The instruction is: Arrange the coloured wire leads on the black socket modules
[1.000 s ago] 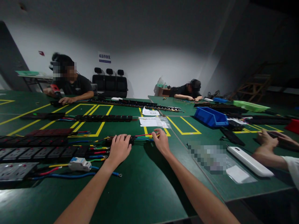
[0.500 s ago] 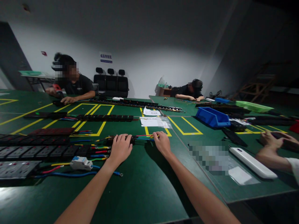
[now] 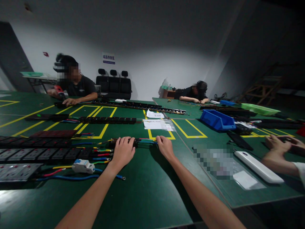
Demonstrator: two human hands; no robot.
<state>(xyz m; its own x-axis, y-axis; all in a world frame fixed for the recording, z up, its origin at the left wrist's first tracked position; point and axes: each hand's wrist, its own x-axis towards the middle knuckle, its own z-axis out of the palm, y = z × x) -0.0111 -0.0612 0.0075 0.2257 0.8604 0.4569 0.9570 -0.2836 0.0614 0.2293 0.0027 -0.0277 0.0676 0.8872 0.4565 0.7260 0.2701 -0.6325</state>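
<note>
My left hand (image 3: pixel 124 152) rests over a short black strip with wires (image 3: pixel 135 144), its fingers bent across it. Out of the strip's right end runs a bundle of coloured wires (image 3: pixel 147 141), and my right hand (image 3: pixel 164 147) pinches the end of this bundle between thumb and fingers. More wires with ring ends stick out to the left of my left hand. Left of it lie black socket strips (image 3: pixel 47 155) with coloured leads, and a white breaker (image 3: pixel 83 166) joined to wires.
A blue bin (image 3: pixel 216 121), a long white case (image 3: pixel 258 167) and a plastic bag (image 3: pixel 250 183) lie to the right, near another person's hands (image 3: pixel 278 144). Across the green table (image 3: pixel 147 197), one person holds a red tool (image 3: pixel 59 91); another leans over wires.
My right hand's fingers have closed a little more around the wire ends. My left hand has stayed in place.
</note>
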